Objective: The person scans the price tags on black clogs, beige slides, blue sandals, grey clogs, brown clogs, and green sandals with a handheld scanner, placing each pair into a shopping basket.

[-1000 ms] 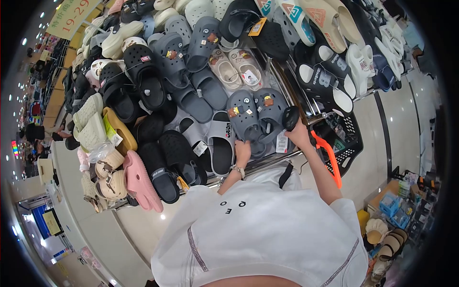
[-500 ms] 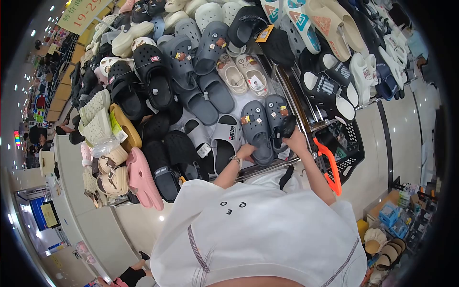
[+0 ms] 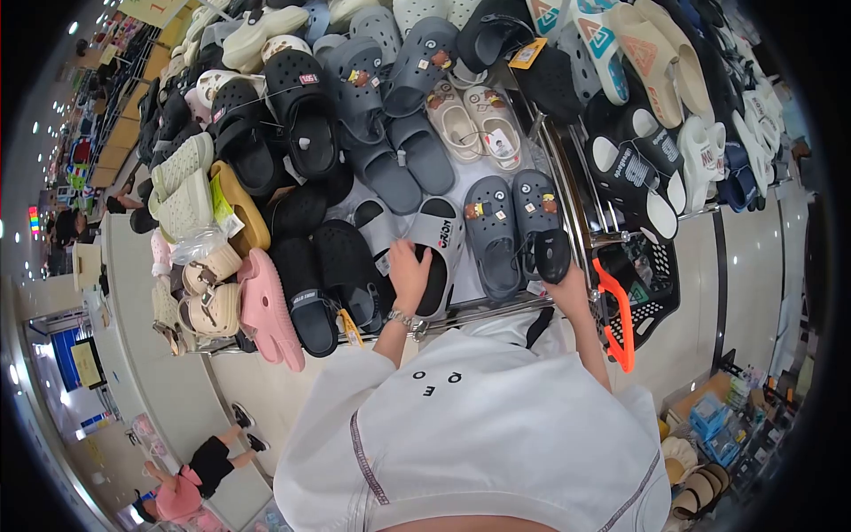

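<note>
My left hand (image 3: 409,282) lies over a pair of grey slides, fingers and thumb apart, touching the gap between the left slide (image 3: 376,222) and the right slide (image 3: 438,232) with dark lettering. To the right, a pair of dark grey clogs stands side by side, the left clog (image 3: 493,232) and the right clog (image 3: 535,206) both carrying small bear charms. At the right clog's heel, my right hand (image 3: 567,291) is closed on a black rounded object (image 3: 552,255) whose kind I cannot make out. Its fingers are partly hidden.
Slippers and clogs crowd the rack, including pink slides (image 3: 269,310), cream clogs (image 3: 493,124) and black slides (image 3: 304,133). A metal rail (image 3: 479,312) runs along the front. At right is a black basket (image 3: 658,275) with an orange handle (image 3: 618,310). A person (image 3: 199,479) is at lower left.
My left hand has left the left clog's heel and moved left onto the grey slides. My right hand and the black object have shifted down toward the clog's heel. The view has shifted slightly.
</note>
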Available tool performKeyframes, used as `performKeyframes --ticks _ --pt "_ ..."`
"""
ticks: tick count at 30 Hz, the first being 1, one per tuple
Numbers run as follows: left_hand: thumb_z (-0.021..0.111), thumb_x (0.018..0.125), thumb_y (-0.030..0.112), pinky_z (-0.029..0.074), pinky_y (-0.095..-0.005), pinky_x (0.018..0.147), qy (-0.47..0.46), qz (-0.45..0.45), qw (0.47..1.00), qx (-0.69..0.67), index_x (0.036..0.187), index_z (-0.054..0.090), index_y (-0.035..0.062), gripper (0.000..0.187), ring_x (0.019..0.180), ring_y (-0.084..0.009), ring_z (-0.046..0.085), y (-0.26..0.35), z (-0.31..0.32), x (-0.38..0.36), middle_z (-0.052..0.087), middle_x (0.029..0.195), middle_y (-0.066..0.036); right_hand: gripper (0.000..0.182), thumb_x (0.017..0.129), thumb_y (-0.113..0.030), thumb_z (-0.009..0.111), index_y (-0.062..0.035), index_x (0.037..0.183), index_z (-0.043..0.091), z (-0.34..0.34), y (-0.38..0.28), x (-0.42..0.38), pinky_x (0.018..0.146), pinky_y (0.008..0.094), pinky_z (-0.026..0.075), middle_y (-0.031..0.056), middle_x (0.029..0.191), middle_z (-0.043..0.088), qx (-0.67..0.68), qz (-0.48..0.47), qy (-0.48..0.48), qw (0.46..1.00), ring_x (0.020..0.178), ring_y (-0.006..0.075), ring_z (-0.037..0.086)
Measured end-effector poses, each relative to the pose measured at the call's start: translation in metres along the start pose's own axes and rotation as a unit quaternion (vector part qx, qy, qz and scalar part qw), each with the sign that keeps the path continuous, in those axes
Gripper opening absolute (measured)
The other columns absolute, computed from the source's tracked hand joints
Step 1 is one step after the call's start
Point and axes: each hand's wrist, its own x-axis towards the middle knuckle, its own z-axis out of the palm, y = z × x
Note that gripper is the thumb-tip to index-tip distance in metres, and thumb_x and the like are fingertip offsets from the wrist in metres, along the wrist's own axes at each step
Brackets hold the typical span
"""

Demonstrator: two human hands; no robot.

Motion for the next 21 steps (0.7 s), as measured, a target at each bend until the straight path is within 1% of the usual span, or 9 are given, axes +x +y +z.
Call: performKeyframes --ticks 2,4,6,7,8,10,11,14,21 --pt "0.065 0.072 0.033 0.043 -0.0398 0.072 -0.057 -0.083 0.995 -0.018 0.095 0.044 -0.0009 0.046 0.089 -0.0337 0.050 -0.016 -0.001 -0.019 0.049 0.091 -0.017 0.038 0.063 -0.009 0.067 0.0008 0.097 0.053 0.002 -0.011 -0.007 0.069 0.0371 0.047 0.0175 0.081 0.062 0.024 -0.021 -0.012 0.999 0.079 0.0333 0.061" --pt "0.066 0.071 0.036 0.044 -0.0406 0.073 -0.060 -0.063 0.996 0.018 0.098 0.042 -0.0004 0.051 0.087 -0.0352 0.053 -0.024 0.001 -0.032 0.050 0.093 -0.018 0.039 0.063 -0.008 0.066 -0.0001 0.099 0.053 0.006 -0.017 -0.011 0.069 0.0371 0.047 0.0172 0.080 0.062 0.024 -0.030 -0.035 0.999 0.080 0.0342 0.060" --pt "0.065 0.072 0.041 0.047 -0.0416 0.070 -0.084 -0.110 0.990 0.034 0.100 0.040 -0.0010 0.056 0.082 -0.0370 0.057 -0.024 -0.003 -0.036 0.053 0.095 -0.021 0.039 0.063 -0.008 0.066 -0.0006 0.099 0.053 0.013 -0.018 -0.017 0.069 0.0366 0.047 0.0177 0.081 0.062 0.040 -0.033 -0.053 0.997 0.081 0.0353 0.060" --pt "0.054 0.080 0.045 0.049 -0.0434 0.063 -0.093 -0.178 0.976 0.081 0.095 0.046 -0.0023 0.051 0.073 -0.0383 0.060 -0.023 -0.003 -0.033 0.058 0.086 -0.024 0.041 0.063 -0.010 0.067 -0.0005 0.100 0.052 0.015 -0.020 -0.017 0.069 0.0373 0.046 0.0188 0.082 0.061 0.045 -0.031 -0.074 0.996 0.082 0.0365 0.059" --pt "0.054 0.080 0.045 0.049 -0.0434 0.063 -0.095 -0.180 0.976 0.080 0.095 0.046 -0.0023 0.051 0.073 -0.0383 0.060 -0.027 0.001 -0.031 0.058 0.086 -0.024 0.041 0.063 -0.010 0.067 -0.0005 0.100 0.052 0.017 -0.020 -0.018 0.069 0.0373 0.046 0.0188 0.082 0.061 0.042 -0.030 -0.075 0.996 0.082 0.0365 0.059" --pt "0.039 0.088 0.044 0.049 -0.0443 0.058 -0.170 -0.153 0.966 0.118 0.087 0.052 -0.0026 0.049 0.067 -0.0381 0.060 -0.038 0.016 -0.029 0.060 0.072 -0.023 0.044 0.063 -0.012 0.068 -0.0006 0.102 0.050 0.020 -0.021 -0.019 0.070 0.0387 0.046 0.0200 0.084 0.061 0.022 -0.042 -0.109 0.993 0.083 0.0378 0.057" --pt "0.030 0.092 0.039 0.049 -0.0445 0.056 -0.146 -0.117 0.974 0.129 0.081 0.055 -0.0018 0.050 0.063 -0.0373 0.060 -0.037 0.024 -0.029 0.059 0.066 -0.021 0.047 0.064 -0.012 0.067 -0.0010 0.105 0.049 0.019 -0.024 -0.019 0.070 0.0398 0.046 0.0205 0.085 0.061 0.019 -0.039 -0.114 0.993 0.084 0.0385 0.056" --pt "0.032 0.092 0.039 0.049 -0.0448 0.056 -0.120 -0.143 0.975 0.120 0.081 0.055 -0.0015 0.048 0.064 -0.0371 0.060 -0.037 0.033 -0.032 0.059 0.067 -0.022 0.049 0.064 -0.012 0.067 -0.0013 0.108 0.049 0.022 -0.019 -0.019 0.071 0.0399 0.046 0.0207 0.085 0.061 0.004 -0.049 -0.106 0.993 0.084 0.0387 0.056" --pt "0.036 0.091 0.032 0.049 -0.0434 0.055 -0.113 -0.176 0.972 0.104 0.092 0.042 -0.0031 0.036 0.066 -0.0362 0.061 -0.027 0.043 -0.029 0.061 0.070 -0.020 0.048 0.066 -0.010 0.065 -0.0004 0.109 0.049 0.021 -0.019 -0.015 0.070 0.0370 0.047 0.0212 0.085 0.061 0.034 -0.042 -0.094 0.994 0.085 0.0376 0.058"
